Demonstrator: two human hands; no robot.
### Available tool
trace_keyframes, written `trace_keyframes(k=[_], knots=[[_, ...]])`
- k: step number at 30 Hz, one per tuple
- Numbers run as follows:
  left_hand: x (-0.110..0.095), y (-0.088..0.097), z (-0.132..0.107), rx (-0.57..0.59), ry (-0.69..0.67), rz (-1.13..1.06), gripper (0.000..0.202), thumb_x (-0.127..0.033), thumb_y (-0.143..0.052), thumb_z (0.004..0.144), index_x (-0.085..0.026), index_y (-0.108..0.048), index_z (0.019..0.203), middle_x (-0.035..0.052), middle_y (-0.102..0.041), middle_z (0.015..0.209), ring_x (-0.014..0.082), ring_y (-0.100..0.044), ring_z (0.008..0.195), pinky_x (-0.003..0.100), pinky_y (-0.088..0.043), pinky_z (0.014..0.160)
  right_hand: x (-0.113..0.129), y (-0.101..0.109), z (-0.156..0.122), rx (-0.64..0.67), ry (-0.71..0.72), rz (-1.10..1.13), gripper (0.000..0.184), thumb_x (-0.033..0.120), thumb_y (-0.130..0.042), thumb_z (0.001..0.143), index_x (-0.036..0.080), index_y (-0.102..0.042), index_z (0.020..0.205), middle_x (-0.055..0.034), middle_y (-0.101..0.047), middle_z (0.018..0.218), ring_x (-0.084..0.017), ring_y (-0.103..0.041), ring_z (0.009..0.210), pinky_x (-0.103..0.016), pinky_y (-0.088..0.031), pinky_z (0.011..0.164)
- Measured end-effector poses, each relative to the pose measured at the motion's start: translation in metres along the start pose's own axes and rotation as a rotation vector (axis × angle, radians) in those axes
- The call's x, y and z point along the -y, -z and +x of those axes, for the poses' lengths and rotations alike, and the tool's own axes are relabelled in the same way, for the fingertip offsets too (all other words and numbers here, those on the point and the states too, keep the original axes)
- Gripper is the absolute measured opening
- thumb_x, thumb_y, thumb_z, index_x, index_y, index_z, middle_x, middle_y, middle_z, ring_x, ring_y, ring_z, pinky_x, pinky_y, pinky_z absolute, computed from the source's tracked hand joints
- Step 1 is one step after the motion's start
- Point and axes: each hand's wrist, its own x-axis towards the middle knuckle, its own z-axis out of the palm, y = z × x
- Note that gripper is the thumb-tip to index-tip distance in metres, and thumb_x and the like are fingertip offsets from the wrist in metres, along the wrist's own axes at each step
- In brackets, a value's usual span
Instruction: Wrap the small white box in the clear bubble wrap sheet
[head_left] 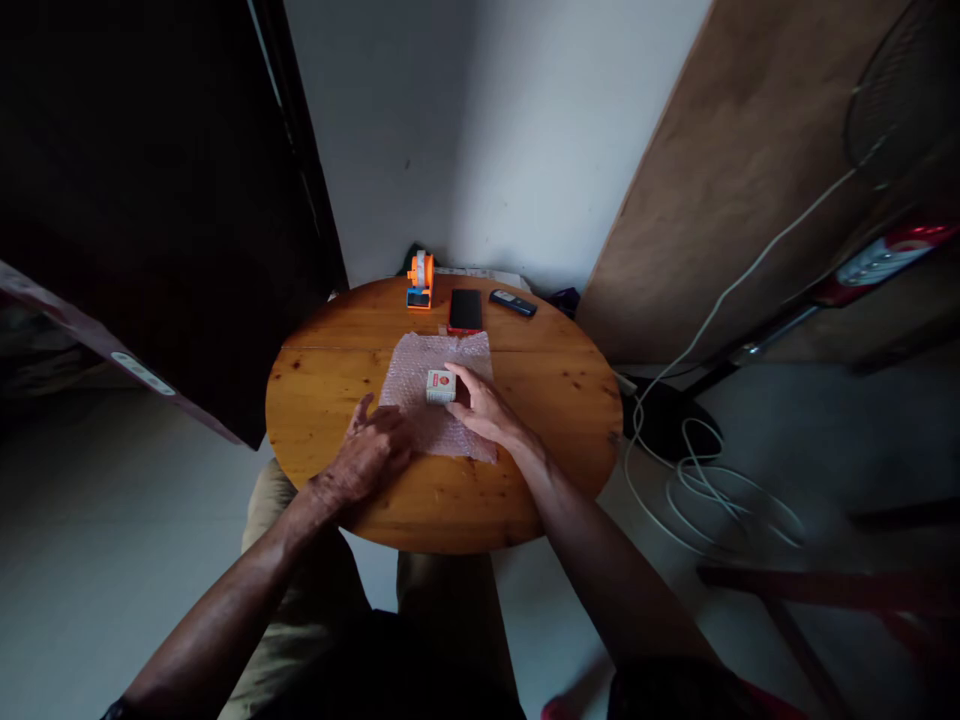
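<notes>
A small white box (441,387) with red print sits on a sheet of bubble wrap (420,352), which is spread flat on the round wooden table (559,420). My right hand (484,408) has its fingers and thumb at the right side of the box, closed around that side. At the lower left edge of the bubble wrap rests my left hand (373,448), palm down, thumb apart from the fingers, with nothing visible in it. Its fingertips touch the wrap.
Toward the table's back stand an orange tape dispenser (421,280), a dark phone (465,310) with a red edge and a black remote-like handset (513,302). A white wall rises behind. On the right floor lies a coiled white cable (705,470) by a stand fan (667,415).
</notes>
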Motion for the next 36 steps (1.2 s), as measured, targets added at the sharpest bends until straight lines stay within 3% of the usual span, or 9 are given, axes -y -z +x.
trace_keyframes(k=[4, 8, 11, 15, 19, 23, 28, 32, 36], knots=[[0.001, -0.008, 0.003, -0.074, -0.035, -0.013, 0.019, -0.015, -0.052, 0.088, -0.022, -0.07, 0.087, 0.006, -0.073, 0.11, 0.0248, -0.062, 0.114, 0.053, -0.024, 0.119, 0.006, 0.007, -0.002, -0.026, 0.006, 0.021, 0.069, 0.01, -0.062, 0.073, 0.02, -0.049, 0.139, -0.0128, -0.056, 0.14, -0.027, -0.053, 0.13, -0.046, -0.042, 0.111], [0.004, -0.009, 0.009, -0.194, 0.039, -0.133, 0.016, -0.017, -0.053, 0.086, -0.021, -0.069, 0.086, 0.0068, -0.074, 0.104, 0.0228, -0.068, 0.099, 0.047, -0.038, 0.111, 0.017, 0.023, -0.004, -0.045, 0.066, 0.127, 0.047, 0.024, -0.063, 0.079, 0.022, -0.06, 0.126, -0.0099, -0.058, 0.137, -0.025, -0.053, 0.13, -0.045, -0.041, 0.111], [0.007, 0.002, 0.023, -0.276, 0.122, -0.22, 0.014, -0.02, -0.055, 0.085, -0.021, -0.069, 0.084, 0.0065, -0.076, 0.094, 0.022, -0.069, 0.088, 0.042, -0.047, 0.101, 0.023, 0.038, -0.007, 0.08, 0.047, 0.336, 0.039, 0.041, -0.061, 0.085, 0.024, -0.063, 0.12, -0.0076, -0.063, 0.132, -0.025, -0.058, 0.125, -0.045, -0.044, 0.107], [0.012, 0.018, 0.053, -0.258, 0.254, -0.248, 0.014, -0.025, -0.056, 0.08, -0.019, -0.069, 0.08, 0.0075, -0.074, 0.085, 0.0216, -0.068, 0.079, 0.031, -0.051, 0.075, 0.027, 0.049, -0.011, 0.241, 0.015, 0.432, 0.056, 0.051, -0.072, 0.076, 0.023, -0.061, 0.124, -0.0092, -0.064, 0.131, -0.027, -0.059, 0.124, -0.044, -0.045, 0.105], [0.02, 0.02, 0.077, -0.253, 0.354, -0.278, 0.015, -0.028, -0.055, 0.077, -0.02, -0.067, 0.077, 0.005, -0.072, 0.077, 0.0193, -0.066, 0.071, 0.027, -0.047, 0.067, 0.028, 0.042, -0.011, 0.071, 0.017, 0.235, 0.054, 0.035, -0.079, 0.069, 0.024, -0.062, 0.119, -0.007, -0.066, 0.124, -0.024, -0.061, 0.116, -0.04, -0.047, 0.101], [0.027, 0.016, 0.085, -0.264, 0.39, -0.389, 0.016, -0.031, -0.055, 0.076, -0.019, -0.065, 0.076, 0.003, -0.07, 0.074, 0.0176, -0.064, 0.072, 0.026, -0.047, 0.068, 0.019, 0.029, -0.005, -0.101, -0.032, 0.079, 0.014, 0.024, -0.066, 0.076, 0.023, -0.067, 0.09, -0.0027, -0.07, 0.095, -0.02, -0.066, 0.091, -0.033, -0.052, 0.084], [0.032, 0.015, 0.086, -0.127, 0.351, -0.598, 0.049, -0.048, -0.071, 0.069, -0.02, -0.066, 0.108, 0.0061, -0.071, 0.097, 0.0218, -0.067, 0.082, 0.03, -0.052, 0.066, 0.005, 0.018, -0.001, -0.165, -0.156, 0.08, 0.01, 0.03, -0.06, 0.08, 0.021, -0.065, 0.083, 0.0, -0.067, 0.075, -0.016, -0.062, 0.068, -0.027, -0.048, 0.063], [0.034, 0.009, 0.093, -0.11, 0.32, -0.574, 0.035, -0.049, -0.072, 0.071, -0.019, -0.067, 0.089, 0.0071, -0.071, 0.091, 0.0231, -0.066, 0.083, 0.034, -0.052, 0.072, 0.007, 0.017, -0.002, -0.135, -0.26, 0.187, 0.015, 0.036, -0.058, 0.081, 0.021, -0.062, 0.081, 0.0016, -0.063, 0.067, -0.014, -0.058, 0.061, -0.024, -0.044, 0.057], [0.032, -0.005, 0.105, -0.165, 0.341, -0.758, 0.03, -0.046, -0.07, 0.071, -0.018, -0.059, 0.07, 0.0081, -0.072, 0.101, 0.02, -0.064, 0.084, 0.032, -0.05, 0.073, 0.012, 0.022, -0.001, -0.15, -0.322, 0.254, 0.019, 0.04, -0.059, 0.079, 0.021, -0.059, 0.075, 0.0029, -0.059, 0.065, -0.013, -0.054, 0.058, -0.024, -0.04, 0.054]])
